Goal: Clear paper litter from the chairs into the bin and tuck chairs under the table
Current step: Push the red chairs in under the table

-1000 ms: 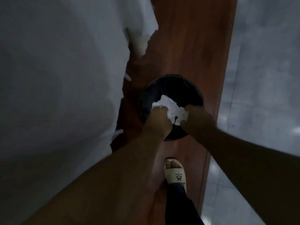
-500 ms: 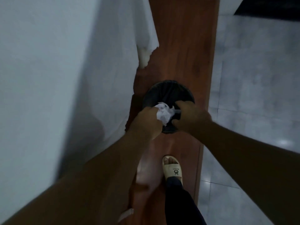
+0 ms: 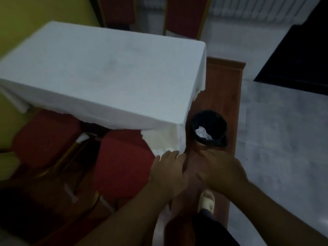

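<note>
A round black bin (image 3: 214, 141) stands on the wooden platform to the right of the table, with crumpled white paper (image 3: 203, 133) lying inside it. My left hand (image 3: 168, 170) and my right hand (image 3: 221, 170) hover side by side just in front of the bin, both empty with fingers loosely spread. A table under a white cloth (image 3: 106, 73) fills the upper left. Two red padded chairs sit at its near side: one (image 3: 122, 162) beside my left hand, another (image 3: 46, 137) further left, both only partly under the table.
The wooden platform (image 3: 223, 89) runs forward past the bin, with grey tiled floor (image 3: 284, 139) to its right. More red chairs (image 3: 184, 15) stand behind the table. My sandalled foot (image 3: 206, 201) rests on the platform. A yellow wall (image 3: 35, 13) is at left.
Both hands released the crumpled paper into the bin and drew back towards me. The view lifted from the bin to show the table and chairs.
</note>
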`<control>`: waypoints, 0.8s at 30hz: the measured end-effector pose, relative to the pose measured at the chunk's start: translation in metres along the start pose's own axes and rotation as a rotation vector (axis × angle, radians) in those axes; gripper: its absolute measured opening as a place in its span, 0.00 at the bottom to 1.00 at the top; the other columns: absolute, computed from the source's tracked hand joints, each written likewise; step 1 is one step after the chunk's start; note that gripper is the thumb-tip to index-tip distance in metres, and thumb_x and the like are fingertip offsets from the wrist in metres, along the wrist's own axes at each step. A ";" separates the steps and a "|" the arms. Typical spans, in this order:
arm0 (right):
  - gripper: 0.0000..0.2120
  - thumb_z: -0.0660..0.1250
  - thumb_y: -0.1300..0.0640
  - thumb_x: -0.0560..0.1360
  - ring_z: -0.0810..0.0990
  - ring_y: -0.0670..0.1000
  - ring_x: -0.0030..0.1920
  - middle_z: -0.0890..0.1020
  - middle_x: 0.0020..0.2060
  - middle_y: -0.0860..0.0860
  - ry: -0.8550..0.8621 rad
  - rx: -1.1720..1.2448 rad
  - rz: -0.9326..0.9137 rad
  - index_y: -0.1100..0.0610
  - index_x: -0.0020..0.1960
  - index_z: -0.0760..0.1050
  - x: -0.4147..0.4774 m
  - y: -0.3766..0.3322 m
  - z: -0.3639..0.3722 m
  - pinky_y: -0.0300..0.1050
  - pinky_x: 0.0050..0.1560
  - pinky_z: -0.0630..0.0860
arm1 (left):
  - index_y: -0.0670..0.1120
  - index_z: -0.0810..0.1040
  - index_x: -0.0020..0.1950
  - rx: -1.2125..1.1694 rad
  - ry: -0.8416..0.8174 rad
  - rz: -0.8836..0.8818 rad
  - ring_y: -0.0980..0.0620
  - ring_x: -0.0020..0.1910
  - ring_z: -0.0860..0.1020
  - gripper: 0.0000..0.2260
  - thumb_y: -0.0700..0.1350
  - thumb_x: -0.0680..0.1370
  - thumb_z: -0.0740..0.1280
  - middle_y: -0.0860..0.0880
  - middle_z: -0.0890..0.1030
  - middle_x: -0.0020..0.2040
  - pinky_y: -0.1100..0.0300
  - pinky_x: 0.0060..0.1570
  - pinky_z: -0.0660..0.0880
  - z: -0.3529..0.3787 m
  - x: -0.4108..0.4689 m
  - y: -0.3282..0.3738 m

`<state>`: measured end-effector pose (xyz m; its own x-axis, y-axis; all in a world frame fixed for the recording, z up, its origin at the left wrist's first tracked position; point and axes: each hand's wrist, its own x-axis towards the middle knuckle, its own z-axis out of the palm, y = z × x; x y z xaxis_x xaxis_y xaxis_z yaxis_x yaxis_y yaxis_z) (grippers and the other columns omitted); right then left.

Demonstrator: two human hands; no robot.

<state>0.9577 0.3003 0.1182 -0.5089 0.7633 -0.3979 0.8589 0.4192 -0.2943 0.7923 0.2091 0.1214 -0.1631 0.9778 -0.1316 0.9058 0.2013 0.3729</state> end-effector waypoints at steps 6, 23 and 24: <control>0.33 0.57 0.31 0.69 0.71 0.51 0.67 0.73 0.67 0.43 0.022 -0.096 -0.176 0.43 0.71 0.65 -0.057 -0.094 -0.017 0.55 0.60 0.73 | 0.51 0.74 0.67 0.109 0.135 -0.178 0.46 0.64 0.74 0.24 0.55 0.72 0.64 0.49 0.77 0.65 0.44 0.62 0.69 -0.076 -0.085 -0.037; 0.40 0.59 0.30 0.69 0.62 0.50 0.72 0.62 0.75 0.43 0.004 -0.149 -0.328 0.41 0.76 0.53 -0.090 -0.363 0.001 0.54 0.66 0.69 | 0.55 0.58 0.77 0.178 0.104 -0.304 0.48 0.76 0.58 0.29 0.59 0.77 0.59 0.50 0.62 0.77 0.42 0.74 0.55 -0.199 -0.222 -0.249; 0.40 0.59 0.29 0.68 0.62 0.50 0.72 0.62 0.75 0.43 0.013 -0.126 -0.319 0.40 0.76 0.52 -0.091 -0.380 0.003 0.54 0.66 0.69 | 0.54 0.58 0.77 0.191 0.103 -0.294 0.48 0.75 0.58 0.29 0.59 0.77 0.59 0.50 0.63 0.77 0.42 0.74 0.54 -0.209 -0.226 -0.264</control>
<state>0.6776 0.0701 0.2637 -0.7531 0.5898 -0.2914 0.6572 0.6950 -0.2918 0.5085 -0.0527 0.2445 -0.4575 0.8823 -0.1109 0.8692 0.4700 0.1534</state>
